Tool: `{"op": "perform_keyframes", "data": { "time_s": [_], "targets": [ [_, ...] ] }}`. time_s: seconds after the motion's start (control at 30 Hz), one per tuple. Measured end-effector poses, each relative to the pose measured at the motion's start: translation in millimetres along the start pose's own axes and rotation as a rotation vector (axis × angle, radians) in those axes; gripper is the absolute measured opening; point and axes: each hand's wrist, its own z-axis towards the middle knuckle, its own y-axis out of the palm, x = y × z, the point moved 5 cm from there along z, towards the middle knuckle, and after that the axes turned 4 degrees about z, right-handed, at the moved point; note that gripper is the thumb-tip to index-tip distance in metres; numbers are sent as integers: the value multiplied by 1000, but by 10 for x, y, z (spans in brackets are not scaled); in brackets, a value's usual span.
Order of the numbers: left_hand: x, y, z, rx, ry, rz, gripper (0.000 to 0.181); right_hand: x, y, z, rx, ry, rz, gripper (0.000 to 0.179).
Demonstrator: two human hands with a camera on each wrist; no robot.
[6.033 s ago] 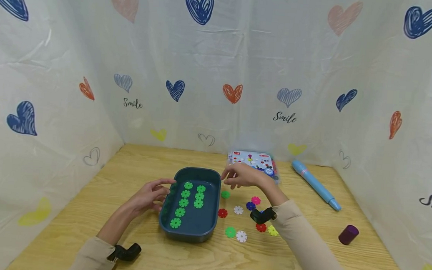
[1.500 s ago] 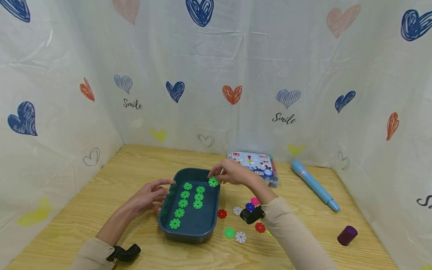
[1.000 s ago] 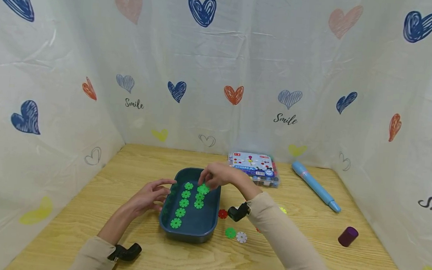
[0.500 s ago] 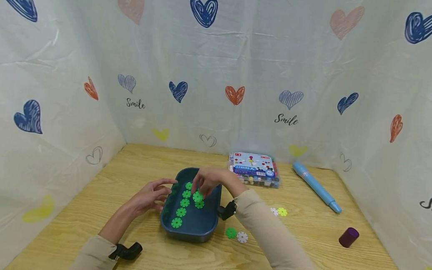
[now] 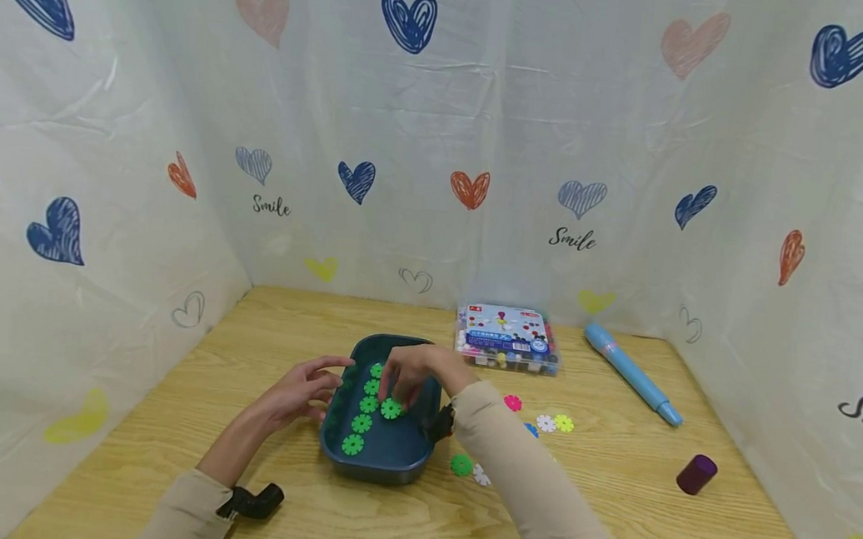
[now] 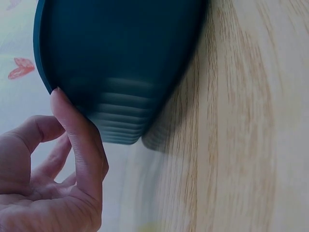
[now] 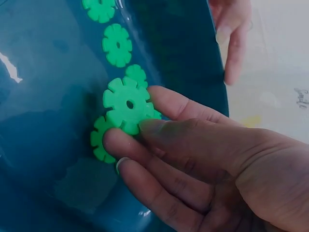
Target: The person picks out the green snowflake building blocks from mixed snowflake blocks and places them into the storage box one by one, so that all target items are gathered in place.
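Note:
A dark blue rectangular tray (image 5: 376, 471) stands on the table, with a column of green snowflake discs (image 5: 352, 444) along its left side. Inside it, my right hand (image 5: 417, 367) pinches one green snowflake disc (image 7: 126, 106) between thumb and fingers. That disc overlaps other green discs below it in the right wrist view. My left hand (image 5: 303, 392) is at the tray's left side, a fingertip touching the rim in the left wrist view, the other fingers loosely bent.
Right of the tray lie loose discs: a green disc (image 5: 461, 465), a pink disc (image 5: 512, 403), a yellow disc (image 5: 563, 423) and several others, some behind my right sleeve. Farther back are a clear case of colored parts (image 5: 508, 339) and a light blue tube (image 5: 630, 372). A purple cylinder (image 5: 697, 474) stands far right.
My right hand has picked up the green disc from beside the tray, carried it over the right rim and moved it toward me inside the tray. My left hand has stayed at the rim.

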Motion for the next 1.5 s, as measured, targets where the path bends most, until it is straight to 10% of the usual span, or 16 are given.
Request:
{"op": "perform_keyframes", "data": {
  "time_s": [0.93,1.5],
  "targets": [
    [2,-5,3,18,-14,2,48,-141,53,-50,-23,-4,-97,20],
    [-30,-8,32,51,-24,22,44,16,-199,-669,142,-94,-162,18]
  ]
}}
